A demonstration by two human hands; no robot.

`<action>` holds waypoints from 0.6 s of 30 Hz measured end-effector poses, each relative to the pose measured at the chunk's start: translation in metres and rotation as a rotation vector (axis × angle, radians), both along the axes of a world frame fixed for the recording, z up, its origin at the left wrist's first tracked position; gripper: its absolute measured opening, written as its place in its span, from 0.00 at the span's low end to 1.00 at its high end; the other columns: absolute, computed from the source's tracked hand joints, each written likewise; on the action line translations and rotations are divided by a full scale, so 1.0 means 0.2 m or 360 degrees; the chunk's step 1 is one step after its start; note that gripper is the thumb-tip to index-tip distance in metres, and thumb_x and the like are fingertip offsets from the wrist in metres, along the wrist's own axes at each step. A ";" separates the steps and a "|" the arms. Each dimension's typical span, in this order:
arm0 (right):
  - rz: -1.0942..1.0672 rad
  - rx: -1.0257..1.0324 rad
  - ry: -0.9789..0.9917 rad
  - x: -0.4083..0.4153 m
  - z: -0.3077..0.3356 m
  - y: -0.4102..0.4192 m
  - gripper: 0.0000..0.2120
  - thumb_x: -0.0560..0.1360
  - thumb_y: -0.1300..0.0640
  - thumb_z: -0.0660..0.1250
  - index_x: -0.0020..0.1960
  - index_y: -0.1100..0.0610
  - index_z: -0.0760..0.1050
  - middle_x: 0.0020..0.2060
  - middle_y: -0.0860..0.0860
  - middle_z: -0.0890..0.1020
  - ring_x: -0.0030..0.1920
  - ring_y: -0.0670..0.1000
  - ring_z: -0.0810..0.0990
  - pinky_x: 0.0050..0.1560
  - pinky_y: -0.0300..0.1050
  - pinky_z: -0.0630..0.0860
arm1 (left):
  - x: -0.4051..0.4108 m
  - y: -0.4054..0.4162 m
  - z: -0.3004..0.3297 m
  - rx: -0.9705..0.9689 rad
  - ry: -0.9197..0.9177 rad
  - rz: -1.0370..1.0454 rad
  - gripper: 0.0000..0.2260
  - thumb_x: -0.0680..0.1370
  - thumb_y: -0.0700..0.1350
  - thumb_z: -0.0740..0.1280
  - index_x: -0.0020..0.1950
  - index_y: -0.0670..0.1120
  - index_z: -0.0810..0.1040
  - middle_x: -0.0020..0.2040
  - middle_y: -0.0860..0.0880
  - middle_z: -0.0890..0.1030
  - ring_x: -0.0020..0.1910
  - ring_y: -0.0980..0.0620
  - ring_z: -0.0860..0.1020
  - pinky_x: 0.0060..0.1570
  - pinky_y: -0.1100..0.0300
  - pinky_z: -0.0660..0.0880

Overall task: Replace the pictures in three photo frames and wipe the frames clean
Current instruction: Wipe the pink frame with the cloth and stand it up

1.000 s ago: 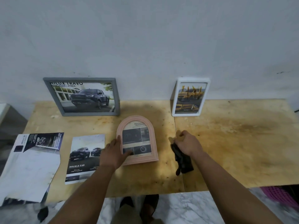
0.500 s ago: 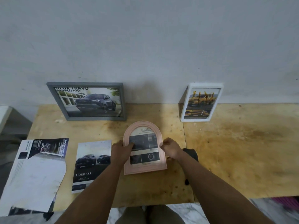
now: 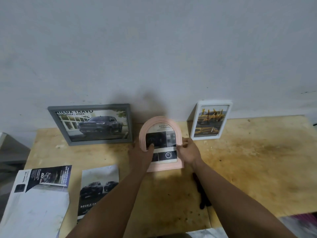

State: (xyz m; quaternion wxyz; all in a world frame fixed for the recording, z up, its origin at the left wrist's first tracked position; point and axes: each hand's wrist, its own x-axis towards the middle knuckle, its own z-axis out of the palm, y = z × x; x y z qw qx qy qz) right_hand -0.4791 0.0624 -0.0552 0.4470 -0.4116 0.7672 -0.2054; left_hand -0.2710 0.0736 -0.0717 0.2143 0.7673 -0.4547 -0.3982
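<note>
Pink arched frame gripped by both hands, left, right.

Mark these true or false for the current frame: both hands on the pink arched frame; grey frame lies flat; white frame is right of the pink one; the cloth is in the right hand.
1. Both hands hold the pink arched frame: true, left hand and right hand grip its sides.
2. The grey frame lies flat: false, it stands against the wall.
3. The white frame is right of the pink one: true.
4. The right hand holds the black cloth: false, it lies on the table.
</note>
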 end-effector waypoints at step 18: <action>-0.0093 -0.0181 -0.0255 0.08 0.18 -0.22 0.30 0.80 0.61 0.69 0.79 0.54 0.62 0.62 0.48 0.76 0.61 0.48 0.76 0.59 0.41 0.71 | -0.03 -0.30 0.13 -0.0274 0.0179 0.0019 0.38 0.76 0.56 0.70 0.82 0.52 0.57 0.79 0.45 0.65 0.77 0.42 0.64 0.73 0.46 0.65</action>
